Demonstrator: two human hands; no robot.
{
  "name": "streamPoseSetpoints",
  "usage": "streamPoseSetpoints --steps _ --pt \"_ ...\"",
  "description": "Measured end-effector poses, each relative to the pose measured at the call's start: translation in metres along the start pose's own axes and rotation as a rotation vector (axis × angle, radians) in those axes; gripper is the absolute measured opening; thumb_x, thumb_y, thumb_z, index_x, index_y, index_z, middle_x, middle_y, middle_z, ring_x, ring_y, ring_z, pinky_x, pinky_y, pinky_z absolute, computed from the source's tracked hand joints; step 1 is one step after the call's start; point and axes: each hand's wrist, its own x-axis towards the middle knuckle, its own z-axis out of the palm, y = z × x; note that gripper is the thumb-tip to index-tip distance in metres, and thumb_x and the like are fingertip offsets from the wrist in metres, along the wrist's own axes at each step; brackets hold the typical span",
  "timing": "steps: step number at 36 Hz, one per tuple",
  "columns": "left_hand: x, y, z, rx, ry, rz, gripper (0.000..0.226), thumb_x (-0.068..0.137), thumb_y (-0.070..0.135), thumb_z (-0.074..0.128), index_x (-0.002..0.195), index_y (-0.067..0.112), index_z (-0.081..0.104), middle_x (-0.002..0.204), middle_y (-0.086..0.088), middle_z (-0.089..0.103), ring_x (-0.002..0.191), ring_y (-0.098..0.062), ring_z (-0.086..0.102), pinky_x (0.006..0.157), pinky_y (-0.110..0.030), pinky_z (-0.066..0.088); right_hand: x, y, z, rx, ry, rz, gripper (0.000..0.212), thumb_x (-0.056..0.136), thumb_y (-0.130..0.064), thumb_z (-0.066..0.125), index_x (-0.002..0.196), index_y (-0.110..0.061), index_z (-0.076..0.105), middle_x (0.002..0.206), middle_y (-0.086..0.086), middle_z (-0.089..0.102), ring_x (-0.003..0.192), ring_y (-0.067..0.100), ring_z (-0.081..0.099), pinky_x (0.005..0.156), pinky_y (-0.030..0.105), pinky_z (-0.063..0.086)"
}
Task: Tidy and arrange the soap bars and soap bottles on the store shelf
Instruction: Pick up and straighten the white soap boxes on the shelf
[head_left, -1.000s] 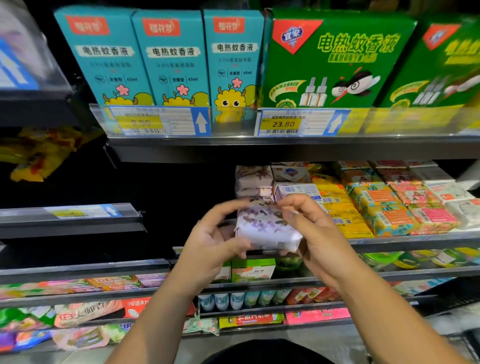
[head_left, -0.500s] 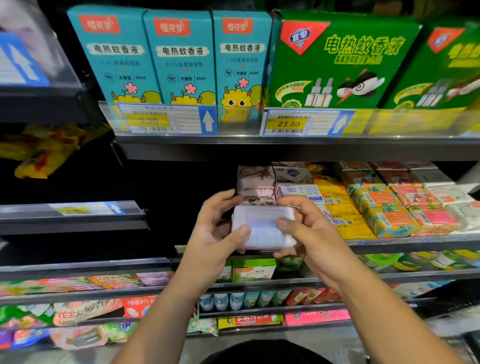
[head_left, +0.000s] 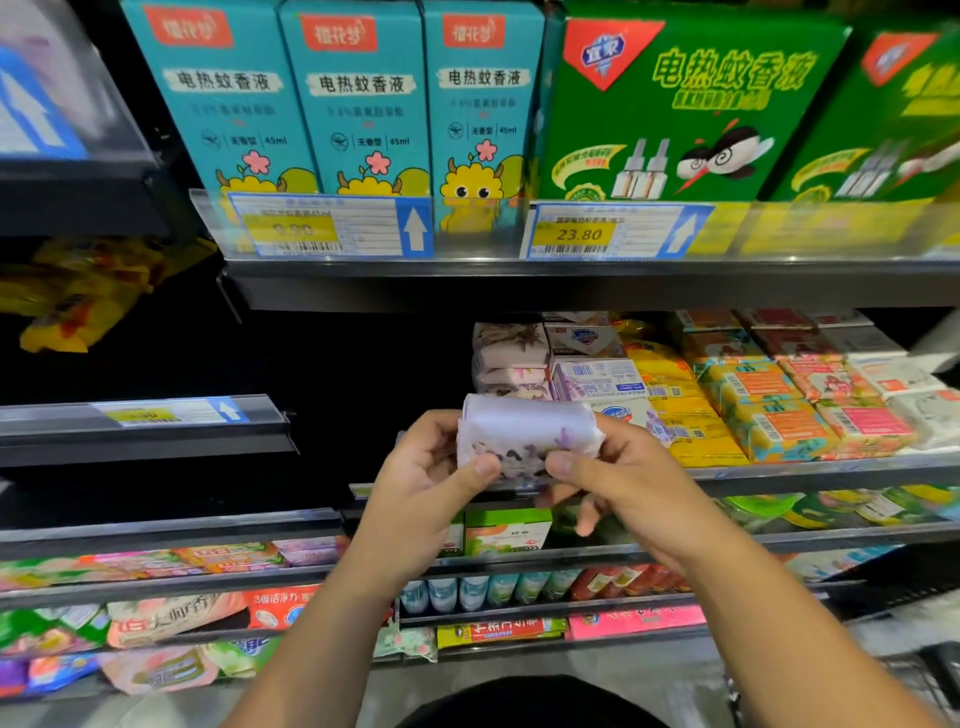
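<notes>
My left hand (head_left: 421, 467) and right hand (head_left: 623, 478) both grip one soap bar (head_left: 524, 436), a thumb pinching its near lower edge from each side and the fingers curled round behind its ends; neither hand has anything else in it. The bar hangs in the air just in front of and a little below the stack of matching floral bars (head_left: 509, 358), apart from it; the shelf (head_left: 831, 475) that carries that stack runs off to the stack's right.

I judge the bar light and stiff, a hard block under a soft paper wrap; the wrap looks smooth, so it may slide or crease under a hard pinch; I would hold it by the two short ends and keep the printed face clear.

Against half a second ago, the plain white face that looked at me now tips upward; the purple flower print shows along the near side; the bar stays in front of the stack.
</notes>
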Motion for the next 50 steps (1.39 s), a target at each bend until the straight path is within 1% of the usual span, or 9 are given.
streamPoseSetpoints --steps 4,9,14,19,23,32,38,43,50 --pt "0.003 0.002 0.003 -0.063 0.103 0.017 0.045 0.076 0.021 0.078 0.113 0.02 0.053 0.101 0.009 0.069 0.094 -0.009 0.067 0.076 -0.024 0.056 0.002 0.006 0.0 -0.133 0.024 -0.032 0.038 0.071 -0.022 0.09 0.104 -0.024 0.071 0.089 0.001 0.068 0.079 0.016 0.064 0.068 0.03 0.055" --pt "0.005 0.006 0.007 0.065 0.144 0.119 0.058 0.068 0.032 0.083 0.115 0.028 0.05 0.106 0.01 0.066 0.1 -0.014 0.066 0.079 -0.024 0.055 0.003 0.013 0.008 -0.229 -0.017 -0.018 0.055 0.066 -0.026 0.09 0.115 -0.028 0.065 0.104 0.005 0.074 0.096 0.026 0.072 0.088 0.05 0.057" --pt "0.003 0.01 0.017 0.162 0.063 0.133 0.063 0.066 0.026 0.089 0.115 0.033 0.05 0.106 0.015 0.066 0.102 -0.009 0.065 0.08 -0.017 0.052 0.007 0.016 0.019 -0.236 -0.089 -0.024 0.048 0.071 0.015 0.077 0.113 -0.006 0.066 0.102 0.015 0.072 0.101 0.03 0.07 0.085 0.039 0.06" --pt "0.002 0.013 0.01 0.231 0.075 0.144 0.064 0.062 0.023 0.092 0.11 0.034 0.051 0.104 0.028 0.065 0.098 0.002 0.064 0.078 -0.01 0.049 0.004 0.019 0.009 -0.247 -0.014 -0.017 0.064 0.067 -0.002 0.089 0.12 -0.026 0.062 0.103 -0.003 0.076 0.095 0.016 0.073 0.082 0.035 0.058" --pt "0.0 0.012 -0.002 0.262 0.105 0.153 0.064 0.064 0.025 0.09 0.113 0.034 0.051 0.106 0.024 0.064 0.098 0.001 0.064 0.079 -0.012 0.05 0.004 0.015 -0.004 -0.248 0.03 -0.102 0.074 0.057 -0.024 0.093 0.122 -0.037 0.06 0.106 0.0 0.074 0.095 0.022 0.071 0.087 0.045 0.056" --pt "-0.007 0.003 0.002 0.312 -0.026 0.029 0.078 0.067 0.032 0.09 0.125 0.047 0.04 0.112 0.02 0.062 0.109 -0.007 0.062 0.084 -0.023 0.053 0.002 0.0 0.01 0.011 0.083 -0.295 0.071 0.055 -0.004 0.089 0.118 -0.021 0.06 0.097 0.002 0.074 0.085 0.016 0.07 0.069 0.028 0.058" --pt "-0.01 0.006 0.007 0.211 -0.087 -0.05 0.078 0.07 0.007 0.089 0.124 0.036 0.04 0.111 0.031 0.058 0.107 -0.003 0.064 0.084 -0.024 0.055 0.0 0.002 0.022 -0.054 0.033 -0.308 0.068 0.053 -0.017 0.093 0.112 -0.034 0.066 0.103 0.0 0.072 0.096 0.02 0.069 0.076 0.031 0.058" --pt "-0.008 0.001 -0.004 0.175 0.02 -0.036 0.077 0.06 0.032 0.09 0.12 0.046 0.044 0.108 0.011 0.067 0.105 -0.015 0.066 0.085 -0.038 0.057 0.001 -0.004 0.009 0.007 0.06 -0.341 0.062 0.051 -0.019 0.09 0.107 -0.036 0.07 0.096 -0.001 0.072 0.087 0.013 0.067 0.07 0.026 0.056" --pt "0.0 0.004 -0.007 -0.264 0.175 -0.095 0.074 0.054 0.021 0.086 0.119 0.019 0.052 0.098 -0.008 0.071 0.094 -0.028 0.07 0.076 -0.038 0.06 0.007 -0.001 0.006 0.132 0.017 -0.205 0.054 0.058 -0.019 0.088 0.109 -0.026 0.071 0.098 0.003 0.073 0.091 0.019 0.07 0.076 0.029 0.058"
